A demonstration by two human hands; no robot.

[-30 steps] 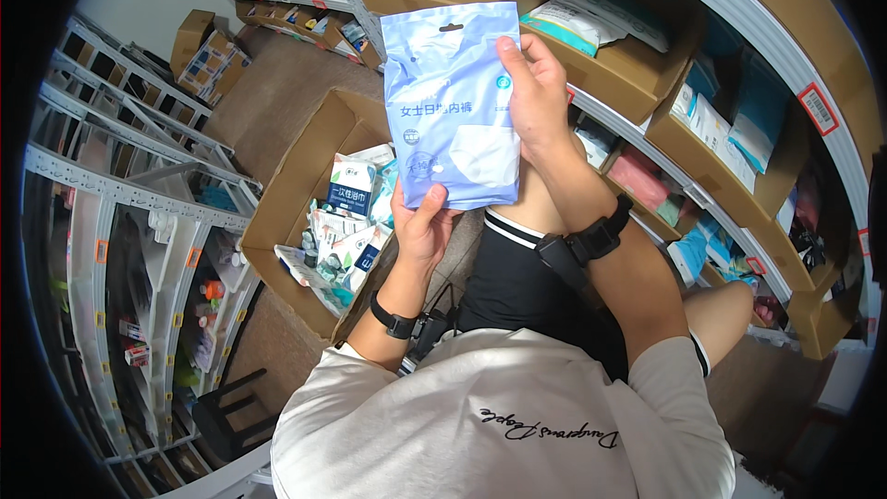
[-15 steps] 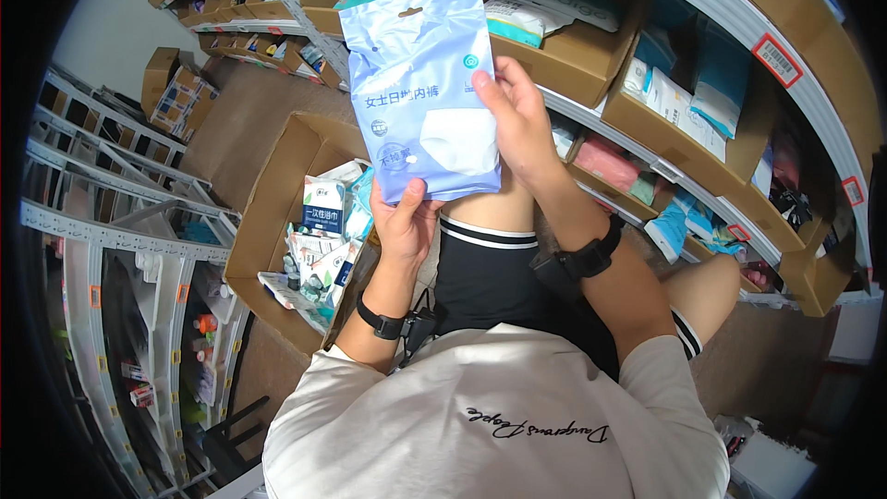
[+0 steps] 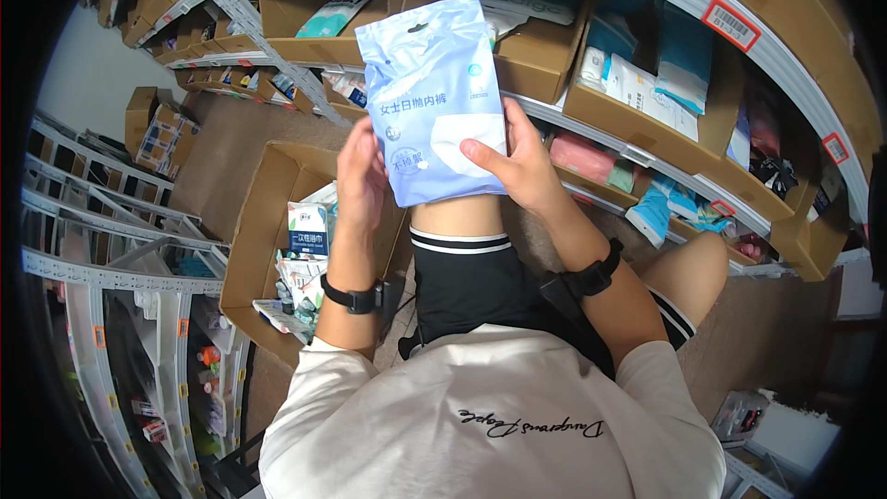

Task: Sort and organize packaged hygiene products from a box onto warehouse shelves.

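A pale blue flat plastic packet (image 3: 432,97) with a white window stands upright in front of me, held by both hands. My left hand (image 3: 360,176) grips its lower left edge. My right hand (image 3: 517,162) holds its lower right side, thumb lying across the front. Both wrists wear black bands. The packet is above my knee, in front of shelves of cardboard bins.
An open cardboard box (image 3: 254,249) with several small packets stands on the floor to my left. Shelves with cardboard bins (image 3: 628,120) of packaged goods curve across the top and right. A white metal rack (image 3: 111,314) runs along the left.
The packet and both hands have come down and toward me; my right hand slid from its upper right edge to its lower right side.
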